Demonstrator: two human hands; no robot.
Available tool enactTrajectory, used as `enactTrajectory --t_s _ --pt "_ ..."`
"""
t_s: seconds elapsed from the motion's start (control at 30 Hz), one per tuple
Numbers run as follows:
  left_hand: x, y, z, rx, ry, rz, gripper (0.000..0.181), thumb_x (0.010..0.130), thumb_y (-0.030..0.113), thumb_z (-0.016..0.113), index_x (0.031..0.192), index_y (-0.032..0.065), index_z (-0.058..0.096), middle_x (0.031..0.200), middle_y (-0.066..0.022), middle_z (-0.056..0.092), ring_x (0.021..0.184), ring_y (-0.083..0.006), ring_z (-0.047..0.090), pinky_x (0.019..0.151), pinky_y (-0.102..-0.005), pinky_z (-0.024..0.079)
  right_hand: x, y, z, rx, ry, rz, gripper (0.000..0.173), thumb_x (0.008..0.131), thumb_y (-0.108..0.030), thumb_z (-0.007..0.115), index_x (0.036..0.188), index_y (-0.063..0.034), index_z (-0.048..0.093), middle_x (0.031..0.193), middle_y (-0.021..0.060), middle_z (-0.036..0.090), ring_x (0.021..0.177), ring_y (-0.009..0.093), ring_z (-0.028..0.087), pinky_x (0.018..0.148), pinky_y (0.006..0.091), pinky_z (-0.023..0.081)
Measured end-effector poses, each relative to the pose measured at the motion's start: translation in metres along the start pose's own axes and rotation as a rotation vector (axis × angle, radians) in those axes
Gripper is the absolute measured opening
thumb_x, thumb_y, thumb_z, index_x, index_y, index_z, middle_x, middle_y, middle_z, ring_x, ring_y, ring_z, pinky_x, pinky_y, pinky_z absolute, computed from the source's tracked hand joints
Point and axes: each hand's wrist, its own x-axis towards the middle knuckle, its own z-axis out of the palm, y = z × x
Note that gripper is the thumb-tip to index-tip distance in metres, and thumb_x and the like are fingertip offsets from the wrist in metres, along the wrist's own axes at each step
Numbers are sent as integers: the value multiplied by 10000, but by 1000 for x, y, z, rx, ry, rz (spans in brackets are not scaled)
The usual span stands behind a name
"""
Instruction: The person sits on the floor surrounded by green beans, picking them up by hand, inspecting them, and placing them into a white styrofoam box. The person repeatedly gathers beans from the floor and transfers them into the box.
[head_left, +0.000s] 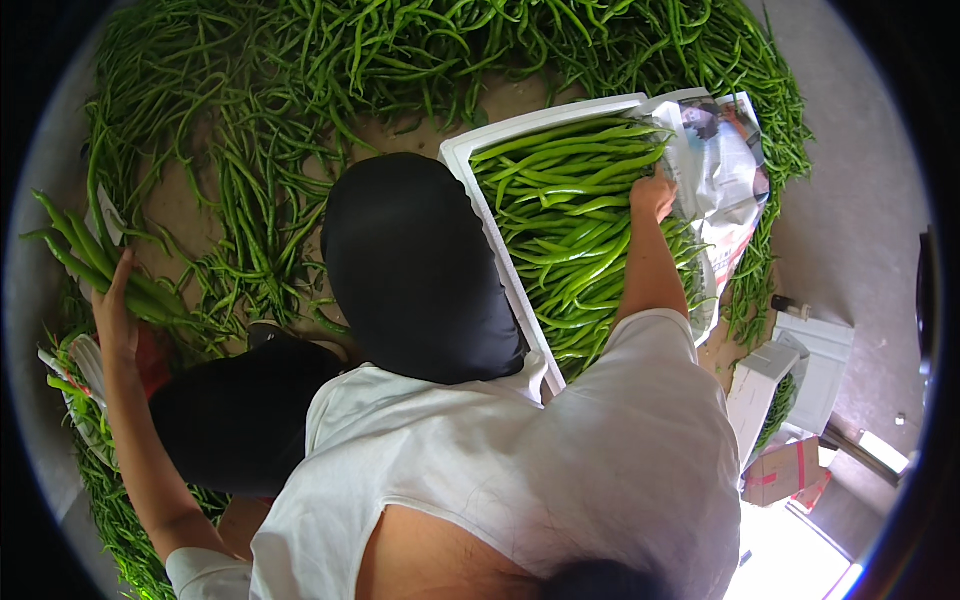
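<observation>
My left hand (116, 307), at the far left, holds a bunch of long green chili peppers (86, 247) with the fingers wrapped along them. To my right lies a white foam box (510, 274) filled with long green peppers (577, 195) laid roughly side by side. My right hand (653, 196) rests on the peppers near the box's far right side, fingers bent at the ends of the top ones; whether it grips any cannot be told. Printed newspaper (712, 165) lines the box and folds out over its right edge, beside that hand.
A large heap of loose green peppers (375, 52) spreads ahead and around both sides. My knee in black (420, 270) stands against the box. At the far left is a white container (90, 367) with peppers. Another foam box (761, 375) and a cardboard box (784, 471) stand at the lower right.
</observation>
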Motion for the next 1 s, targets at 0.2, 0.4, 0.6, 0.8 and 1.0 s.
enactTrajectory --t_s 0.2,0.4,0.6,0.8,1.0 --pt "10 -7 -4 -35 -72 30 219 858 183 697 993 21 638 898 -26 617 810 -117 577 702 -257 452 31 27 25 -173 -13 7 384 867 -203 504 1227 -115 604 1309 121 501 1192 279 492 967 410 414" --pt "17 -16 -18 -52 -103 88 263 874 169 671 1079 7 644 960 -47 623 889 -136 586 760 -256 461 -19 25 -75 131 217 -207 333 851 -185 490 1124 -173 681 1082 117 628 958 271 603 887 375 472" --pt "10 -19 -22 47 -162 257 304 878 172 670 1124 -2 629 999 -52 622 930 -137 586 778 -254 459 -98 44 -112 309 -77 -693 239 748 -85 653 987 -89 665 1033 107 605 903 284 598 805 387 494" --pt "-2 -7 -25 2 -129 201 270 873 198 684 1061 8 647 982 -42 620 904 -114 576 750 -242 447 -135 8 -117 1 -367 -1172 282 703 -113 729 974 -110 652 1039 75 582 929 284 582 816 395 498" --pt "-16 -11 -40 -12 -43 226 263 880 220 670 1043 12 670 995 -42 625 925 -116 576 785 -235 442 -119 -13 -113 -69 -344 -1054 271 735 -123 709 1002 -142 665 1035 82 583 971 289 586 763 414 510"
